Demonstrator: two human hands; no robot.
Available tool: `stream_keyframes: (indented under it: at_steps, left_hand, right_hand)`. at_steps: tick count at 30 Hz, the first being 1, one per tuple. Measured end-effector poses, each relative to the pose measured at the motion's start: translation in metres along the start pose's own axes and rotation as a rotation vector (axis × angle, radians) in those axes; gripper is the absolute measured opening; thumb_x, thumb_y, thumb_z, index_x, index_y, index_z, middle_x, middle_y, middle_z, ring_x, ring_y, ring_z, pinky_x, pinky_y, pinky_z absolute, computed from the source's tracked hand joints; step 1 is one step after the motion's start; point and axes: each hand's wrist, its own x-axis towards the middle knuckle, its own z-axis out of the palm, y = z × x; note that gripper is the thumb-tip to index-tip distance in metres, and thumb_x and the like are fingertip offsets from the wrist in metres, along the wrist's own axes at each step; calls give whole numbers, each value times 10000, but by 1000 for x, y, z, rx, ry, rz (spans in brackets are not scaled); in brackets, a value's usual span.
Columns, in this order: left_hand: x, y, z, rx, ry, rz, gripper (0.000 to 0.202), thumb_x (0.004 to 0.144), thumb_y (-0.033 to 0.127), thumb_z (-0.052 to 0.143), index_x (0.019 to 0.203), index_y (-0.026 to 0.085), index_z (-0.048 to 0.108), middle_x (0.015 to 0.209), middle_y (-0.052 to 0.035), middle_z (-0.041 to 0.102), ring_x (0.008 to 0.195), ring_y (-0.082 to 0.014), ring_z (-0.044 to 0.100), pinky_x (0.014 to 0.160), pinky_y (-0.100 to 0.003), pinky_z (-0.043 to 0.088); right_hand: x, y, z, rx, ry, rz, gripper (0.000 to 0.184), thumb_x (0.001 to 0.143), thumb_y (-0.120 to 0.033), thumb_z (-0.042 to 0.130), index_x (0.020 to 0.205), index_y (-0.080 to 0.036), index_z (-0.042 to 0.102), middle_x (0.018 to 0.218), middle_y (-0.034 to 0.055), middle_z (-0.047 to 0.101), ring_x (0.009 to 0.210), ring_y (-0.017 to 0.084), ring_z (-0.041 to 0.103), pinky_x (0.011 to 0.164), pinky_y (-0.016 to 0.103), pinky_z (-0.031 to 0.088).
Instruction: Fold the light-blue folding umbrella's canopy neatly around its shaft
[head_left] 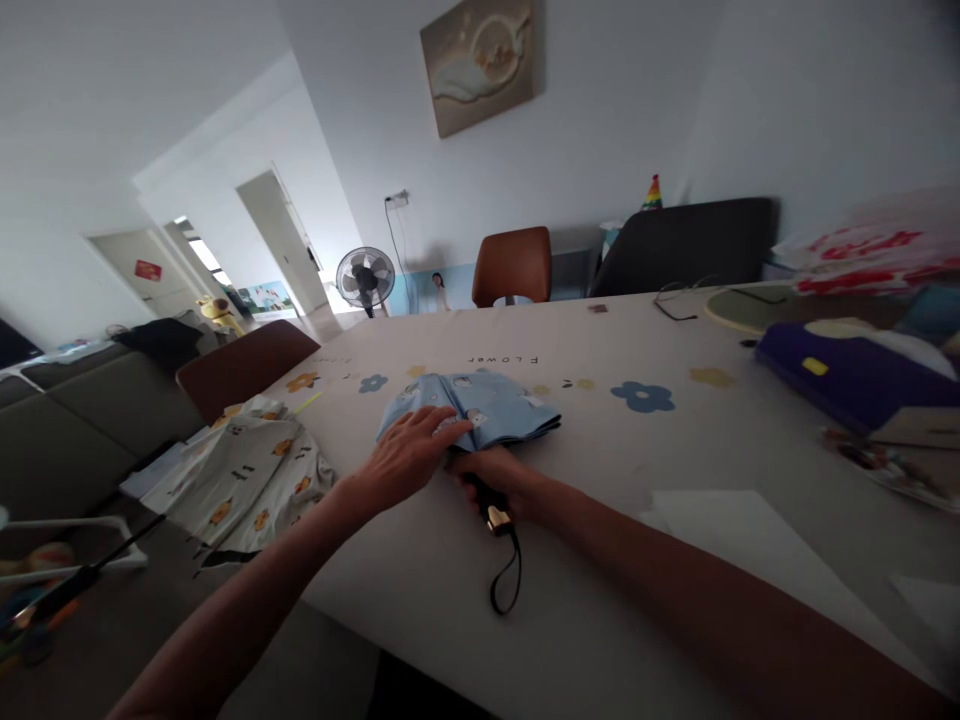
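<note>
A folded light-blue umbrella (487, 402) with small printed figures lies on the flower-patterned tablecloth (600, 440). My left hand (409, 455) rests on the near edge of its fabric, fingers stretched out and lying flat. My right hand (491, 470) is wrapped round the umbrella's black handle (489, 508), which ends in a gold band. A black wrist strap (508, 580) hangs in a loop from the handle onto the table.
A purple box (847, 375) and red-printed bags (870, 255) sit at the right. White paper sheets (750, 540) lie near my right forearm. Brown chairs (240, 365) stand at the left and far side, with a fan (365, 277) behind.
</note>
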Motion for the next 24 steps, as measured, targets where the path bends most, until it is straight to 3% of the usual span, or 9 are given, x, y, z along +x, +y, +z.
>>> stream_keyframes:
  at_steps: [3, 7, 11, 13, 19, 24]
  left_hand:
    - [4, -3, 2, 8, 0, 32, 317, 855, 160, 422, 1146, 239, 521, 1062, -61, 583, 954, -193, 521, 794, -329, 436]
    - [4, -8, 5, -94, 26, -29, 224, 859, 166, 417, 1011, 203, 577, 887, -37, 596, 842, -158, 543, 716, -278, 439]
    - [2, -11, 8, -143, 54, -76, 210, 816, 156, 447, 965, 175, 595, 860, -45, 583, 805, -158, 545, 690, -279, 443]
    - [1, -12, 9, -154, 80, -57, 245, 806, 151, 447, 997, 187, 595, 880, -49, 585, 816, -161, 548, 696, -286, 447]
    - [0, -15, 11, -210, 181, -17, 260, 823, 160, 430, 1004, 213, 609, 908, -49, 591, 853, -158, 559, 737, -293, 458]
    - [-2, -18, 14, -297, 189, -56, 250, 800, 141, 444, 981, 206, 603, 900, -36, 586, 821, -136, 557, 731, -267, 452]
  right_hand:
    - [1, 1, -3, 9, -29, -3, 228, 755, -236, 632, 609, -165, 472, 403, -54, 452, 318, 65, 413, 321, 173, 403]
    - [0, -1, -5, 55, -49, -23, 297, 746, -371, 663, 642, -156, 486, 453, -45, 484, 330, 61, 428, 307, 172, 396]
    - [-3, -5, -6, 83, -39, 28, 527, 770, -672, 449, 667, -157, 483, 445, -27, 475, 313, 73, 430, 280, 185, 386]
    - [-5, -6, -6, 110, -44, 36, 613, 755, -749, 326, 675, -161, 478, 447, -18, 475, 308, 82, 436, 274, 198, 392]
    - [-5, -5, -6, 168, -52, -7, 583, 784, -719, 333, 712, -161, 484, 498, -10, 507, 322, 85, 452, 277, 209, 399]
    - [-3, -5, -8, 197, -90, 80, 501, 812, -638, 407, 693, -157, 482, 489, -10, 504, 319, 83, 445, 276, 204, 391]
